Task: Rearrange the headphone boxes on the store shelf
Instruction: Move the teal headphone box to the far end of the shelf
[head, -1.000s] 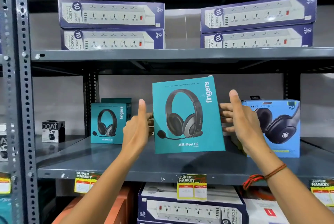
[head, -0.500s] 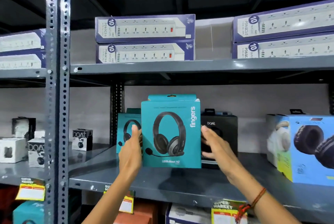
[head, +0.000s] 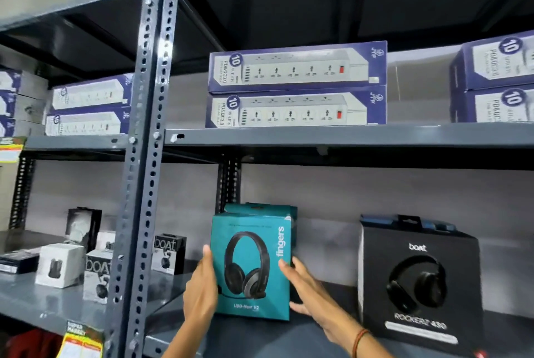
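Observation:
A teal "fingers" headphone box (head: pixel 250 268) stands upright on the grey middle shelf (head: pixel 179 300), right in front of a second teal box (head: pixel 261 209) of which only the top shows. My left hand (head: pixel 200 288) presses its left edge. My right hand (head: pixel 303 285) lies against its right edge and lower corner. Both hands grip the box between them. A black "boat" headphone box (head: pixel 419 285) stands apart to the right on the same shelf.
Grey slotted uprights (head: pixel 144 155) split the shelving left of the teal box. Small black and white "boat" boxes (head: pixel 169 253) sit further left. Purple power-strip boxes (head: pixel 297 86) are stacked on the shelf above. Bare shelf lies between the teal and black boxes.
The teal box has gone left and back until it stands in front of the other teal box. The view has swung left and upward; the blue box has left the frame.

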Demonstrator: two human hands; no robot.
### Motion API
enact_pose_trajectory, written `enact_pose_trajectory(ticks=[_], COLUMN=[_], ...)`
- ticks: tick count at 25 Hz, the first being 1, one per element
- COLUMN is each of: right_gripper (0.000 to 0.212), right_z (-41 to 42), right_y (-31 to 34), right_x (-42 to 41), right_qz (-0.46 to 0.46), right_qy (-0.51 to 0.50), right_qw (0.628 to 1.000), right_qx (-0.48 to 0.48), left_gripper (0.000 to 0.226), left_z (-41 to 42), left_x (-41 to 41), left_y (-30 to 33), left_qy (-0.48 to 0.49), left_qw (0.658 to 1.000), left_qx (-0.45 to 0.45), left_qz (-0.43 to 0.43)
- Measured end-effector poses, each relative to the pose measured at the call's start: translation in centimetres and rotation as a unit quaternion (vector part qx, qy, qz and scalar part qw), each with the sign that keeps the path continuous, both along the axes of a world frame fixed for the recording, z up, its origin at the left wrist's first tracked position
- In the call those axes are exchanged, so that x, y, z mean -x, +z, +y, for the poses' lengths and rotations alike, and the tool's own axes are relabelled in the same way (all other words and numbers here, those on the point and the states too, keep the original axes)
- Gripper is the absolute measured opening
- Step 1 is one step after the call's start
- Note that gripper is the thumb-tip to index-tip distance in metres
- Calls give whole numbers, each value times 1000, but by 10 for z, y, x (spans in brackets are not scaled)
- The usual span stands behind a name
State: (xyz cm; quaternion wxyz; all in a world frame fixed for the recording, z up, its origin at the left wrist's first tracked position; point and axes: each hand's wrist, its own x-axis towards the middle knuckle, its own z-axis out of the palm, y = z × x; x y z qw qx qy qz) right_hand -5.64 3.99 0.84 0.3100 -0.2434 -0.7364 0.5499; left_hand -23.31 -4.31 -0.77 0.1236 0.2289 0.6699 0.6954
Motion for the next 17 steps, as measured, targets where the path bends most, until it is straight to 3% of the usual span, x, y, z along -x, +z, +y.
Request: enact_pose_trajectory(ticks=[4,8,12,14,17], right_gripper=[101,93,104,97,99], right_z=[19,28,30,28,27], right_y=[-17,-26,-17,0,31], right_x=[22,23,-3,-24,-71], right_qz=[-1,-5,6,36,96], right_qy=[11,11,-47,-79,-141], right_qw=[1000,1000,997,992,974], right_qx=[-10,-23,-63,-96,-150], left_gripper=[84,90,73,69,65], left_z=[13,25,30,34,50], left_x=[13,24,6,-17,-76], left_y=[-3,-16,-1,24,64], left_qy=[-19,-53,24,67,22], left_qw=[999,998,992,973,953], left_qx=[-4,-20,-70,-109,-167], left_qz=[-27,-34,106,191,253])
